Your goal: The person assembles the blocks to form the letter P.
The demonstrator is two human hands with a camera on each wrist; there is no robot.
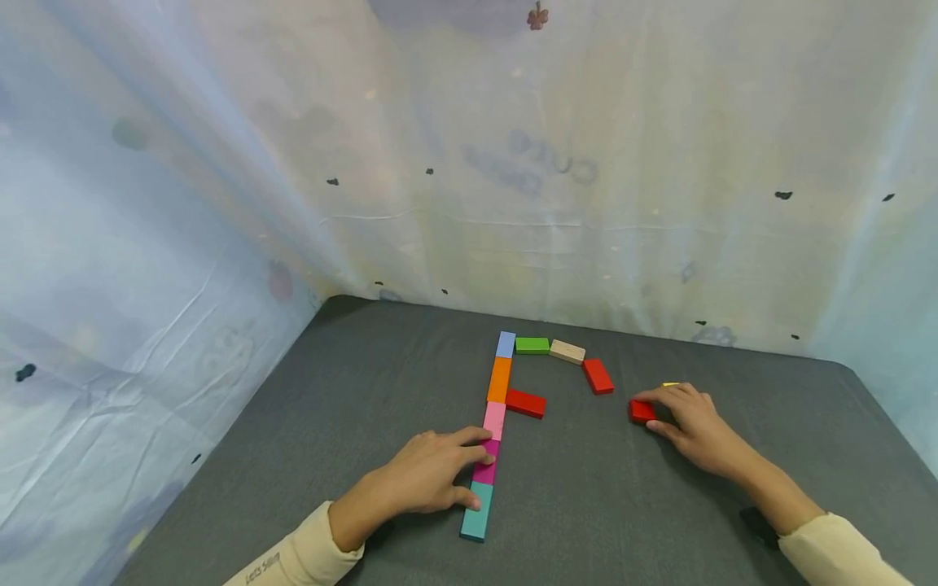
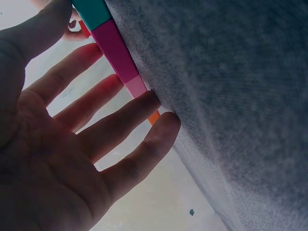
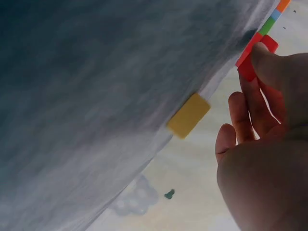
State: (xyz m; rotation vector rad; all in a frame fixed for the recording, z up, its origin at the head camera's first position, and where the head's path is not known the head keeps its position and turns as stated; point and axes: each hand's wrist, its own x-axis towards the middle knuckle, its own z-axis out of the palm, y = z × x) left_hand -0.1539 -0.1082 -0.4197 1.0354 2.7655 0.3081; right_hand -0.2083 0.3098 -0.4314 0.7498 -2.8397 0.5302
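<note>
My left hand point(image 1: 425, 474) rests with spread fingers along a row of blocks, its fingertips on the pink block point(image 1: 494, 417) and the magenta block point(image 1: 484, 474), the thumb at the teal block point(image 1: 475, 525). To the right, my right hand point(image 1: 699, 431) pinches a red block point(image 1: 641, 411) between thumb and fingers. In the right wrist view that red block point(image 3: 247, 68) shows between thumb and fingertips. Just behind this hand lies a yellow block point(image 3: 188, 115), mostly hidden in the head view.
Further up the row are an orange block point(image 1: 499, 379) and a blue block point(image 1: 506, 343). A green block point(image 1: 532, 346), a plain wooden block point(image 1: 567, 352) and a red block point(image 1: 598, 377) curve rightward. Another red block point(image 1: 525, 403) juts from the row. Patterned cloth point(image 1: 513, 244) hangs behind the dark tabletop point(image 1: 352, 382).
</note>
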